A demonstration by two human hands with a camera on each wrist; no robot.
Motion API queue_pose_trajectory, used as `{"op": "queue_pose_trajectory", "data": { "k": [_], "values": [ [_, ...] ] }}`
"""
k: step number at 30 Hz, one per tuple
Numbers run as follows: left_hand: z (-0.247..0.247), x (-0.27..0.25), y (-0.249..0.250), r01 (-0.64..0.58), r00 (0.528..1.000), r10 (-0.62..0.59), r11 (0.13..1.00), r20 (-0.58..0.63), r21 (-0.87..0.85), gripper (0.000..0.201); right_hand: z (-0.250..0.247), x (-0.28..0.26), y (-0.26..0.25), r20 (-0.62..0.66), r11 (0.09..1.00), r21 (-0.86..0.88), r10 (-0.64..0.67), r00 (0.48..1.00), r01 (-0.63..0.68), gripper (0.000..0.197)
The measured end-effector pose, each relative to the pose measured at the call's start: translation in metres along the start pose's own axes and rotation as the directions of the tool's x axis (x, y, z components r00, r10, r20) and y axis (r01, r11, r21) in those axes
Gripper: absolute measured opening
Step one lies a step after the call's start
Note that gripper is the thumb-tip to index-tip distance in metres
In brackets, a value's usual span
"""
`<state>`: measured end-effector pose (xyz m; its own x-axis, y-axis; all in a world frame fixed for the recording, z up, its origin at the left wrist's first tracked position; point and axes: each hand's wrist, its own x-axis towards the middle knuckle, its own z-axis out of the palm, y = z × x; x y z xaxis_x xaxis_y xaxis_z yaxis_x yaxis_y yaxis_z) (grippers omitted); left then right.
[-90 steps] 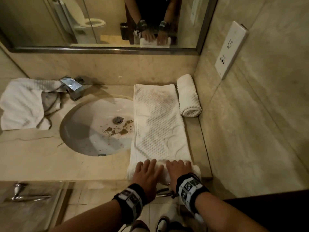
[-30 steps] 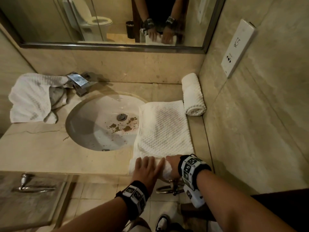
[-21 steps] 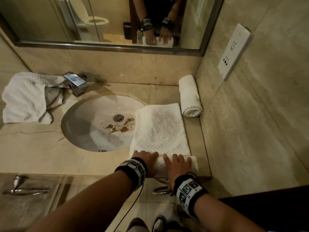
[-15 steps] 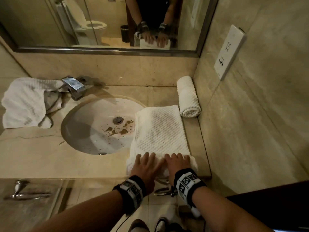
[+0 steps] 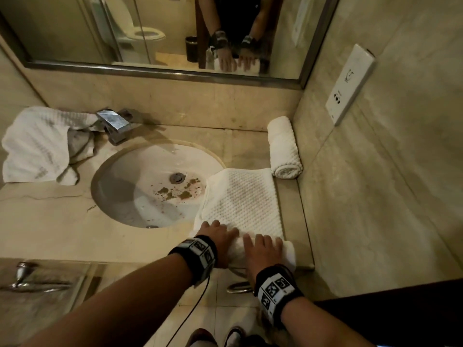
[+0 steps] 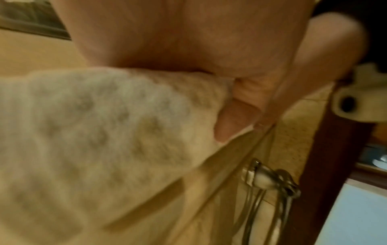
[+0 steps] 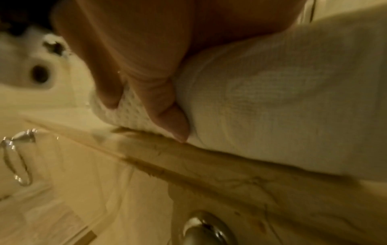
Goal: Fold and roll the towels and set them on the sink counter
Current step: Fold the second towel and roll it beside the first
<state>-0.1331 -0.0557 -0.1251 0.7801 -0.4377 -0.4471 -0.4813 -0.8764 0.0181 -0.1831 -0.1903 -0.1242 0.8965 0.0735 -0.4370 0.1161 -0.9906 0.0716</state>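
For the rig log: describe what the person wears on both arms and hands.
Both forearms are bare, with no sleeves or gloves. The left hand and right hand each have a black wrist band bearing white panels with black square markers. A thin dark cable hangs from the left band.

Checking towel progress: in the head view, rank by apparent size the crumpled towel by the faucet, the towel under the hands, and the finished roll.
1. Towel under the hands and crumpled towel: alike.
2. Finished roll.

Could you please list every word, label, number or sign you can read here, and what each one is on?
No text can be read.
White wall plate: a small drawn symbol and tiny print, too small to read.
Wrist bands: black-and-white square marker patterns, no letters.
Towels, tap, mirror: no lettering visible.
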Motion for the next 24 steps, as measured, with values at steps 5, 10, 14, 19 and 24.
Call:
{"op": "queue_pose_trajectory", "data": {
  "k": [5, 10, 14, 19, 24],
  "values": [
    [0.022, -0.023, 0.014, 0.027, 0.995, -0.015, 0.992, -0.096, 0.122, 0.1, -0.014, 0.018, 0.014, 0.12, 0.994, 0.09, -0.066, 0.991, 0.055, 0.08],
    [0.022, -0.027, 0.013, -0.022, 0.997, 0.03, 0.994, -0.076, 0.111, 0.086, -0.015, 0.023, 0.018, 0.216, 0.987, 0.148, -0.095, 0.972, 0.064, 0.07],
    [0.0, -0.007, 0.004, -0.023, 0.998, 0.021, 0.999, -0.053, -0.045, 0.067, -0.01, 0.002, -0.005, 0.093, 0.997, -0.078, 0.029, 0.995, -0.022, 0.081],
    [-0.013, -0.002, 0.0, -0.016, 0.999, 0.018, 0.999, 0.04, -0.047, 0.074, -0.005, 0.002, -0.002, 0.035, 0.999, -0.028, 0.037, 0.999, -0.036, 0.085],
    [0.02, -0.023, 0.012, -0.057, 0.985, 0.077, 0.99, -0.157, 0.126, 0.091, -0.006, 0.015, 0.012, 0.091, 0.994, 0.093, 0.045, 0.995, -0.054, 0.086]
  ]
}}
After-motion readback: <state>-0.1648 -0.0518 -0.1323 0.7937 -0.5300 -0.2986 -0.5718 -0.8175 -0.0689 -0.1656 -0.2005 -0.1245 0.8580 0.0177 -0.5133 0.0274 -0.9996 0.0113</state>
